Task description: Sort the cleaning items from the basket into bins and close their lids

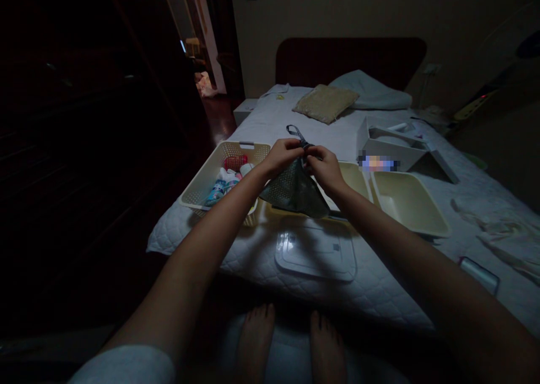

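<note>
A dark mesh pouch (295, 190) with a patterned strap loop (295, 130) hangs from both my hands above the bed. My left hand (283, 156) pinches its gathered top from the left. Fingers of my right hand (324, 166) close on the same top from the right, close to the other hand. Below and left of the pouch stands a cream perforated basket (196, 190) holding bottles and packets, among them a red item (235, 162) and a blue bottle (216, 193). Partly hidden behind the pouch and my right arm is a cream bin (356, 176).
A clear plastic lid (315, 252) lies near the bed's front edge. At right are another cream bin (415, 204), a white divided box (382, 142) and a phone-like slab (480, 274). A beige cushion (325, 103) rests toward the headboard (350, 61).
</note>
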Motion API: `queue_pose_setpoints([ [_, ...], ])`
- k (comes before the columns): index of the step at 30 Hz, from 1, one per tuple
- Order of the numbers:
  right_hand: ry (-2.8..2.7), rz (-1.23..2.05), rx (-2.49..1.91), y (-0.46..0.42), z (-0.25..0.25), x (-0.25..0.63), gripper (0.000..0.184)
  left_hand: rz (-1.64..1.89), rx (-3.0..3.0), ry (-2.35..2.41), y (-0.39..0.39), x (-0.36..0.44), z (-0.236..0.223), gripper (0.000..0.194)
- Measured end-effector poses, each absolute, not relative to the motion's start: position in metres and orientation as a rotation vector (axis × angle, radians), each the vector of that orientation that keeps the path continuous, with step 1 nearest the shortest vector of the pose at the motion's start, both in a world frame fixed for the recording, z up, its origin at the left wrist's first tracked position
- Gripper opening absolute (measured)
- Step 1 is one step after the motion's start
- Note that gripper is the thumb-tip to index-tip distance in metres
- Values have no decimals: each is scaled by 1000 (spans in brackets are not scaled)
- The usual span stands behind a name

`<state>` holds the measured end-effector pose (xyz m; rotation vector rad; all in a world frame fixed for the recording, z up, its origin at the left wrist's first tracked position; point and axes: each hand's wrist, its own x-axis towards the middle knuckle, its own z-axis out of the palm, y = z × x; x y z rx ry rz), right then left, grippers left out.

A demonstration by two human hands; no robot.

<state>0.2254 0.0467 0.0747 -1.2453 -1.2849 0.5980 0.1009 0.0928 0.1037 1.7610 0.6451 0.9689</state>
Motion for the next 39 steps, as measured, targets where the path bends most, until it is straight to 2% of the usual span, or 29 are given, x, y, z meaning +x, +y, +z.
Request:
queue_pose_setpoints([
  [6, -1447, 476, -1268, 47, 71, 224, 25, 1019, 2020, 866, 103, 101, 97, 16],
  [12, -1474, 108, -1326, 41, 70, 232, 24, 1220, 1882, 990, 109, 98, 97, 13],
  [15, -1371, 40, -1324, 46, 60, 243, 46, 1293, 1699, 912, 110, 97, 100, 13],
  [18, -1280, 187, -1293, 54, 51, 252, 62, 1318, 1542, 833, 109, 97, 105, 19],
  [20, -1278, 332, -1222, 57, 49, 254, 57, 1322, 1474, 823, 107, 98, 109, 21],
  [23, -1300, 421, -1136, 57, 53, 254, 40, 1328, 1426, 837, 107, 98, 112, 21],
  [29, -1257, 178, -1239, 52, 65, 250, 20, 1274, 1465, 865, 111, 92, 102, 22],
  [35, -1230, -59, -1317, 41, 71, 249, 20, 1141, 1590, 774, 104, 85, 98, 35],
  [39, -1316, -98, -1351, 35, 71, 250, 21, 1123, 1681, 811, 112, 85, 94, 54],
])
